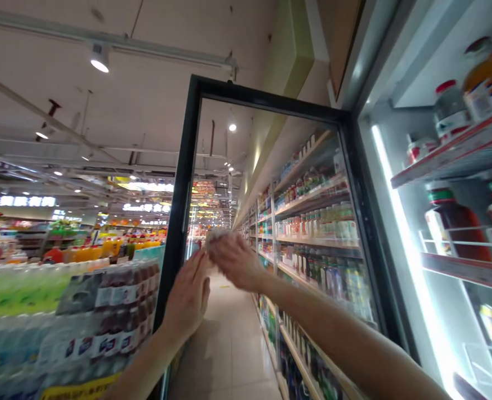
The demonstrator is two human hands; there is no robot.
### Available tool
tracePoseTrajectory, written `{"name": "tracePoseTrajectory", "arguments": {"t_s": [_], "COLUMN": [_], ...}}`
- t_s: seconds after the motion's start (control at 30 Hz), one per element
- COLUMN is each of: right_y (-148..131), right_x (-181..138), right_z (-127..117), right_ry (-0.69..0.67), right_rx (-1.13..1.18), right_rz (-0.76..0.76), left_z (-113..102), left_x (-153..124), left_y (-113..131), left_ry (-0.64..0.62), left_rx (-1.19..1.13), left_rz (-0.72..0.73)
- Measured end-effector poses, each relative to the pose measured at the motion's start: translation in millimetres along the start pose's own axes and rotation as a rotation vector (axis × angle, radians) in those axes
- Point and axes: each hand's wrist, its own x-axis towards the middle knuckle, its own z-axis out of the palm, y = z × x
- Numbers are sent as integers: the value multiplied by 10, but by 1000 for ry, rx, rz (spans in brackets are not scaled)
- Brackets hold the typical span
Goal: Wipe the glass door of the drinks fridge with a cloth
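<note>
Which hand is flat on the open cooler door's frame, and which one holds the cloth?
The left hand lies flat, fingers spread, at the door's black edge; the right hand clutches a blurred cloth against the glass.

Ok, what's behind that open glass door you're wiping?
Through the glass door show the aisle floor and long shelves of bottles. The left hand lies flat on the glass; the right hand presses a blurred pale cloth, hiding a patch.

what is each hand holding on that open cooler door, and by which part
The right hand grips a blurred pale wad, perhaps a cloth, bunched in its fingers against the door glass. The left hand holds nothing, lying flat by the frame.
</note>
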Motion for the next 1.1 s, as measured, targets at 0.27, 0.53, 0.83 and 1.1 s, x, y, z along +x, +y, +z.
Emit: {"name": "tracePoseTrajectory", "arguments": {"t_s": [0.27, 0.53, 0.83, 1.1], "right_y": [-38, -454, -456, -436], "right_x": [555, -808, -1325, -1805], "right_z": [-62, -99, -87, -131], "right_ry": [27, -85, 46, 266], "right_rx": [12, 93, -98, -247], "right_rz": [414, -161, 276, 821], "left_z": [-219, -234, 175, 181], "left_x": [248, 94, -133, -225], "left_y": [-161, 53, 497, 854], "left_ry": [78, -4, -20, -24], "left_rx": [20, 8, 148, 82], "left_rz": [-28, -37, -108, -53]}}
